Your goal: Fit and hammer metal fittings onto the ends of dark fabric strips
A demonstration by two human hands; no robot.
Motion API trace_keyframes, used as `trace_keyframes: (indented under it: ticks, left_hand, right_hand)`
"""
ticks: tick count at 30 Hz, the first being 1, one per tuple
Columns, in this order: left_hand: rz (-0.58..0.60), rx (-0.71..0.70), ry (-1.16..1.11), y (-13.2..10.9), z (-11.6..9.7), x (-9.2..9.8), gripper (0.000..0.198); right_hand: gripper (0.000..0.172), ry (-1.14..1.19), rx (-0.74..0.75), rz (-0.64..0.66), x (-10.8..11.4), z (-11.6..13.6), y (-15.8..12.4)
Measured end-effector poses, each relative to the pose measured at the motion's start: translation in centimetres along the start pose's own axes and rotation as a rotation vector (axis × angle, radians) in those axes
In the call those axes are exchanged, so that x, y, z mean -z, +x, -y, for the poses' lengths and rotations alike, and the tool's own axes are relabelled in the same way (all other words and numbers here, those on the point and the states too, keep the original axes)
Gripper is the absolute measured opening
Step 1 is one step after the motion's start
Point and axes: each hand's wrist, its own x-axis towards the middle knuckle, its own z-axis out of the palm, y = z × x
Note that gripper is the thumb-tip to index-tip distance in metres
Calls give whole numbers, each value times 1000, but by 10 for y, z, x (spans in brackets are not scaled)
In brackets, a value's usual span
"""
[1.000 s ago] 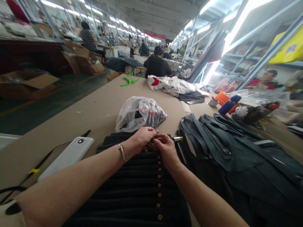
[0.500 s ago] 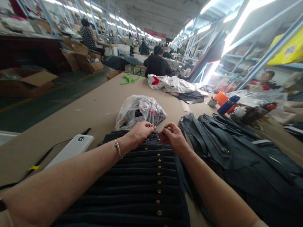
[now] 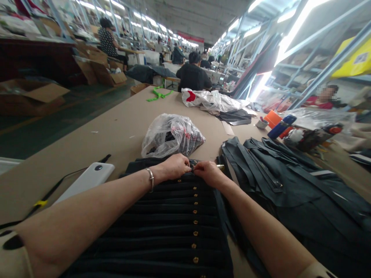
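A row of overlapping dark fabric strips (image 3: 171, 216), each with a small gold stud down the middle, lies on the brown table right in front of me. My left hand (image 3: 175, 166) and my right hand (image 3: 209, 172) meet at the far end of the row, fingers pinched together on the topmost strip. What sits between the fingertips is too small to name. A metal tool tip (image 3: 220, 166) shows just beyond my right hand. A bracelet circles my left wrist.
A clear plastic bag (image 3: 171, 136) with small parts lies just beyond my hands. A white power bank (image 3: 87, 180) with a black cable is on the left. Dark garment pieces (image 3: 278, 181) pile up on the right. Other people work at tables farther back.
My hands, slightly apart half a second ago, have come together again at the far end of the strip row. The view has tilted a little.
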Motion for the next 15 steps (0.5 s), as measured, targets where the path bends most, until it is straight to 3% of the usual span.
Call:
trace_keyframes:
  ticks: [7, 15]
  left_hand:
    - [65, 9, 120, 8, 2, -6, 20]
    - [67, 1, 168, 9, 3, -7, 22]
  right_hand:
    - [18, 28, -57, 120, -3, -7, 1]
    - [18, -19, -59, 93, -5, -9, 2]
